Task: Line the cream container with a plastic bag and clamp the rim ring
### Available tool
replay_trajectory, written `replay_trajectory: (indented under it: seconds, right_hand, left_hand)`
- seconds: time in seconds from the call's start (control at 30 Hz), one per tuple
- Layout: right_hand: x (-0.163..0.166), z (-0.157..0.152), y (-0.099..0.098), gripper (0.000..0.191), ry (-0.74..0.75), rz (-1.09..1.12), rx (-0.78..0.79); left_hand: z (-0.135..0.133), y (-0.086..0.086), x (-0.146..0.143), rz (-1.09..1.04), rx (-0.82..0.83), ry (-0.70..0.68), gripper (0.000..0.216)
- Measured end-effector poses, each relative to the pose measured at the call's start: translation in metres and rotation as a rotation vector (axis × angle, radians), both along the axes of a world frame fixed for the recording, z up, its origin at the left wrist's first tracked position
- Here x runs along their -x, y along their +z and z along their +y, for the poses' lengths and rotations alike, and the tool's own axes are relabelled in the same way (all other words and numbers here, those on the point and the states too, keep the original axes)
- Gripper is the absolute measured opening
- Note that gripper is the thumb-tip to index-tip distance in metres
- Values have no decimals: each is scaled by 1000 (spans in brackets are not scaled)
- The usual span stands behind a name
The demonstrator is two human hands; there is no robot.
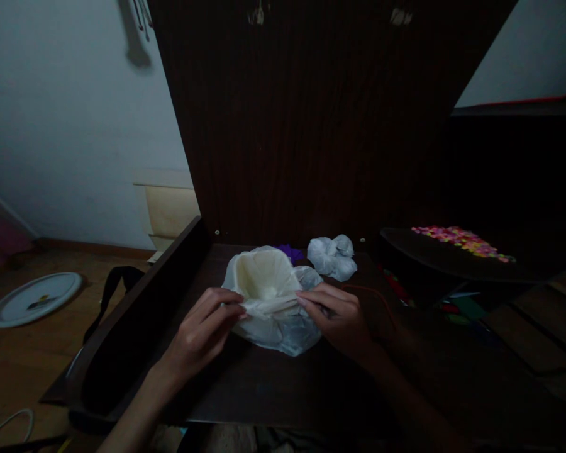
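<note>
A thin white plastic bag [268, 296] lies open on the dark wooden board [273, 390], its mouth rolled back like a bowl. My left hand [202, 330] pinches the bag's near rim from the left, fingers closed on the plastic. At the rim's right side, my right hand [337, 314] grips the same edge. Behind the bag sits a second, crumpled white bag [332, 257], with a small purple thing [290, 253] beside it.
A dark wooden panel [311, 126] stands upright behind the board. A dark tray [448, 255] with several bright beads [462, 240] lies at the right. A white plate [33, 299] rests on the wooden floor at the left, near a black strap [113, 286].
</note>
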State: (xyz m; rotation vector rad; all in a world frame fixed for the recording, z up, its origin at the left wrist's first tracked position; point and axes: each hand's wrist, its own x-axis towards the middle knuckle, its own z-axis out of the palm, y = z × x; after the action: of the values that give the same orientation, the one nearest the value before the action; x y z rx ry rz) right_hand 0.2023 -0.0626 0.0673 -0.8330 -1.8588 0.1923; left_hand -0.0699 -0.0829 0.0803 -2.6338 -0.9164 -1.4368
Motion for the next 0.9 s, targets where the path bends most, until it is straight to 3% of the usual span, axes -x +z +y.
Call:
replay_trajectory:
  seconds: [0.13,0.23,0.37,0.47,0.6,0.77,0.8,0.9]
  right_hand:
    - [-8,4,-4,15,-52,47,47]
    - [-15,4,-14,48,-74,103,220]
    - [-20,1,-39,112,-50,-7,508]
    - [-18,3,-57,127,-68,-126,569]
    - [-16,17,-72,112,-77,-202,440]
    - [-17,35,-64,37,-56,-317,453]
    - [-18,37,-59,30,-63,-343,450]
    - [-19,32,-45,31,-157,-374,410]
  left_hand:
    - [2,-9,10,-4,4,70,16]
    - [3,-20,16,-39,78,145,24]
    - [5,-40,17,-13,338,175,89]
    - [12,-56,16,70,491,152,112]
    - [23,-69,17,108,571,130,118]
    - [31,-66,22,128,567,56,113]
    - [31,-65,22,135,563,46,111]
    - [30,-64,23,145,558,48,108]
